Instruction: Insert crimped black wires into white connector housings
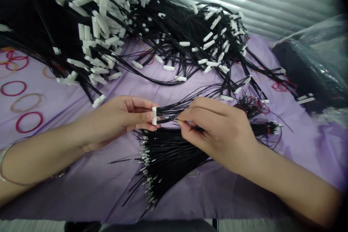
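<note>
Between the thumb and fingers of my left hand (130, 114) is a white connector housing (154, 115), upright, with several thin black wires (174, 110) running out of it to the right. My right hand (214, 127) pinches a single black wire close to the housing's wire side; its tip points left toward the housing. Whether that tip is inside the housing I cannot tell. Below both hands lies a fanned bundle of loose black wires (174, 166), with silvery crimped terminals (146, 159) along its left end.
Heaped black cables with white connectors (102, 25) fill the back left, and more cables (185, 21) lie at the back middle. Red and tan rubber bands (29, 122) are scattered at left on the purple tablecloth (89, 185). A clear plastic bag (318, 61) stands at right.
</note>
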Demonstrator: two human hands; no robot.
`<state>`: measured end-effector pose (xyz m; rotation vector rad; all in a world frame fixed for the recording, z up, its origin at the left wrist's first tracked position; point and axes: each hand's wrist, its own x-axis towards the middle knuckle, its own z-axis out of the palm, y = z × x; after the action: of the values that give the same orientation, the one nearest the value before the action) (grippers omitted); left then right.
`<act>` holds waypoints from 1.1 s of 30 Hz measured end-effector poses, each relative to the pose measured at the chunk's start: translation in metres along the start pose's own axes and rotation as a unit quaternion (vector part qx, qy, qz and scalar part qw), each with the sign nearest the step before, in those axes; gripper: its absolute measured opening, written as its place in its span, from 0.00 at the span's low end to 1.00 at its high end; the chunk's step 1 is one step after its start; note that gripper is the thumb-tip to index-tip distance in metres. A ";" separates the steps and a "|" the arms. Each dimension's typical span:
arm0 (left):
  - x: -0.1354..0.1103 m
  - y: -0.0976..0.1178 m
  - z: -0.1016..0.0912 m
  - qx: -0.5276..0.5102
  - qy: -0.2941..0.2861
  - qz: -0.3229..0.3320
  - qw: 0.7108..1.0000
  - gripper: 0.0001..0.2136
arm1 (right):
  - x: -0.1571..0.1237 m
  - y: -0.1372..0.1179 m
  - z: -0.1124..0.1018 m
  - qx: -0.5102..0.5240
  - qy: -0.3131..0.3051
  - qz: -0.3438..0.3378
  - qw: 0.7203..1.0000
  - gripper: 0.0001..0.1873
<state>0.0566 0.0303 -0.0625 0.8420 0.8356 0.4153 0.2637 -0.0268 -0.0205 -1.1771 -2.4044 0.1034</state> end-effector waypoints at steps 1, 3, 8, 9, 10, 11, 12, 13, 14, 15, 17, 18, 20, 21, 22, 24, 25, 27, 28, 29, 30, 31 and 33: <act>0.000 0.000 0.000 -0.003 0.000 0.000 1.000 0.07 | 0.000 0.000 0.000 -0.001 -0.005 -0.005 1.000 0.10; 0.000 0.000 0.000 -0.002 -0.001 0.001 1.000 0.08 | 0.000 0.001 0.001 -0.001 -0.009 -0.006 1.000 0.10; 0.000 -0.001 -0.002 0.055 -0.003 0.003 0.998 0.11 | -0.001 0.002 0.012 0.005 0.006 0.002 1.000 0.09; 0.000 -0.001 -0.003 0.064 -0.004 0.001 0.998 0.12 | -0.002 0.003 0.014 0.009 0.007 0.005 1.000 0.09; 0.000 -0.001 -0.003 0.067 -0.006 0.000 0.998 0.13 | -0.002 0.004 0.015 0.015 0.007 0.008 1.000 0.09; 0.000 -0.001 -0.003 0.066 -0.011 0.001 0.998 0.13 | -0.001 0.004 0.015 0.022 0.009 0.010 1.000 0.09; 0.000 -0.001 -0.003 0.062 -0.016 0.001 0.998 0.12 | -0.001 0.004 0.013 0.029 0.013 0.008 0.999 0.09; 0.000 0.000 -0.003 0.057 -0.022 0.001 0.998 0.11 | 0.000 0.003 0.010 0.035 0.019 0.004 0.999 0.08; 0.001 0.000 -0.003 0.055 -0.025 0.001 0.998 0.11 | 0.001 0.002 0.006 0.040 0.029 0.001 0.999 0.07; 0.001 0.000 -0.003 0.057 -0.026 0.001 0.998 0.10 | 0.001 0.000 0.001 0.043 0.038 0.003 0.998 0.07; 0.001 0.000 -0.003 0.065 -0.023 0.002 0.998 0.10 | 0.002 -0.005 -0.006 0.040 0.044 0.009 0.998 0.06; 0.001 -0.001 -0.003 0.066 -0.022 0.002 0.998 0.11 | 0.002 -0.008 -0.007 0.033 0.038 0.010 0.999 0.07; 0.001 -0.001 -0.003 0.059 -0.023 0.000 0.998 0.12 | 0.001 -0.012 -0.005 0.009 0.017 0.004 1.000 0.08; 0.001 -0.002 -0.004 0.052 -0.026 -0.001 0.998 0.12 | -0.001 -0.012 -0.002 -0.004 0.004 -0.001 1.000 0.09; 0.001 -0.002 -0.004 0.048 -0.027 -0.001 0.998 0.12 | -0.002 -0.012 0.002 -0.015 -0.005 -0.004 1.000 0.12; 0.001 -0.002 -0.003 0.049 -0.022 -0.001 0.999 0.13 | -0.004 -0.010 0.011 -0.025 -0.012 -0.003 1.000 0.15; 0.001 -0.002 -0.003 0.051 -0.018 -0.001 0.999 0.13 | -0.004 -0.008 0.014 -0.026 -0.012 -0.003 1.000 0.15; 0.001 -0.002 -0.002 0.053 -0.012 -0.002 0.999 0.13 | -0.004 -0.005 0.017 -0.026 -0.010 -0.001 1.000 0.15; 0.001 -0.001 -0.001 0.054 -0.012 -0.002 0.998 0.13 | -0.004 -0.004 0.018 -0.026 -0.010 0.001 1.000 0.15; 0.000 -0.001 -0.001 0.055 -0.012 -0.002 0.998 0.13 | -0.004 -0.003 0.018 -0.023 -0.011 0.003 1.000 0.15; 0.000 0.000 0.000 0.056 -0.012 -0.003 0.998 0.13 | -0.004 -0.002 0.017 -0.019 -0.011 0.002 1.000 0.15; 0.000 0.000 0.000 0.057 -0.011 -0.003 0.998 0.13 | -0.003 -0.002 0.017 -0.014 -0.009 -0.002 1.000 0.16; 0.000 0.001 0.000 0.056 -0.014 -0.001 0.998 0.12 | -0.003 -0.001 0.016 -0.010 -0.003 -0.015 1.000 0.16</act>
<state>0.0563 0.0310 -0.0621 0.9493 0.8396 0.3557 0.2573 -0.0279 -0.0358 -1.1507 -2.4335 0.0730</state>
